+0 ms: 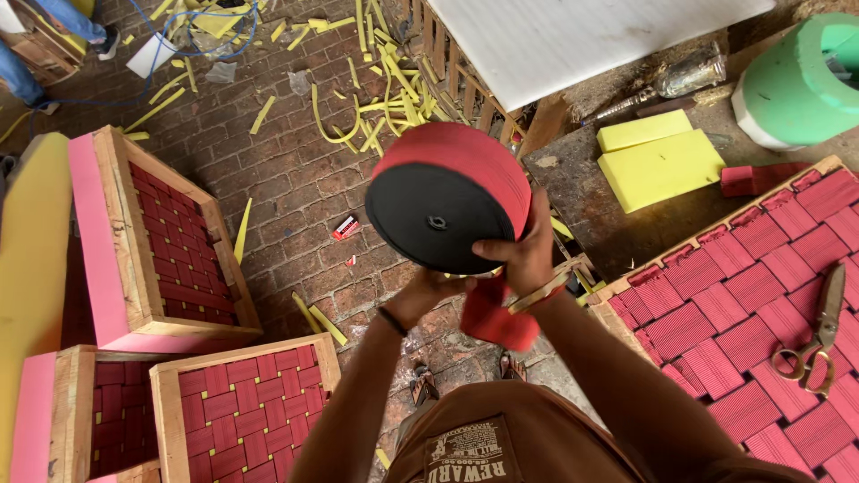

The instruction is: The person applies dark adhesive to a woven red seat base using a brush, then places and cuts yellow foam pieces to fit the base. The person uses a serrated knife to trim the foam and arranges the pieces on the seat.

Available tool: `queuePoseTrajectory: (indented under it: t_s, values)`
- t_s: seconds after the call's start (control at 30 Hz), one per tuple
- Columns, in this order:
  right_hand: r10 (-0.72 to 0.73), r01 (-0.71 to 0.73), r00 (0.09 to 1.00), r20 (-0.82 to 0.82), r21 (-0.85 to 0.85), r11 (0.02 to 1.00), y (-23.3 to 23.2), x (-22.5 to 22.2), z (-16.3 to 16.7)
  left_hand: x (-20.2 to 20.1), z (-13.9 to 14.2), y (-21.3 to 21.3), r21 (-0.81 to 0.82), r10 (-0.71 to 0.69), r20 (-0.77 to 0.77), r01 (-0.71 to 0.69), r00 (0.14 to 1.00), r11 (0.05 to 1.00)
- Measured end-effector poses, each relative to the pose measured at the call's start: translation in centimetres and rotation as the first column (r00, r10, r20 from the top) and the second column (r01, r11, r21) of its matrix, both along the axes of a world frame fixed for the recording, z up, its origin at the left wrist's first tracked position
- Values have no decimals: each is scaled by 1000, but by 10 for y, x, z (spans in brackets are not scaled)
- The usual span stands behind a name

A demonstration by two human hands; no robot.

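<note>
Our right hand has its grip closed round the rim of a big roll of red webbing, held up over the brick floor. Our left hand sits just beneath it — its grip we cannot tell — by the loose red end. Scissors lie on the woven frame to the right.

Scissors lie on the woven frame at right, foam blocks behind it, three frames at left
</note>
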State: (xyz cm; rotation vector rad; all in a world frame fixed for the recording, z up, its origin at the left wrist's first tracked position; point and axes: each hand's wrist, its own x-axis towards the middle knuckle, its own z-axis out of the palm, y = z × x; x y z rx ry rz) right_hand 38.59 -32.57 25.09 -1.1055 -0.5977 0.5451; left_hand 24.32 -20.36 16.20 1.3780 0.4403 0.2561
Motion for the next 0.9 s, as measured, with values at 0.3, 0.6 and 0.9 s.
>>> queuePoseTrajectory:
  t_s: [0.3, 0.6, 0.9]
  values:
    - [216, 148, 740, 637, -467, 872, -14, 11, 21, -11, 90, 52, 808, -40, 69, -32, 997, 589]
    - [176, -37, 745, 643, -223, 974, -10, 15, 30, -17, 69, 54, -31, 302, 438, -322, 846, 946]
    - [307, -62, 828, 470, -468, 882, 11, 9, 38, -33, 61, 84, -537, 500, 575, -163, 647, 828]
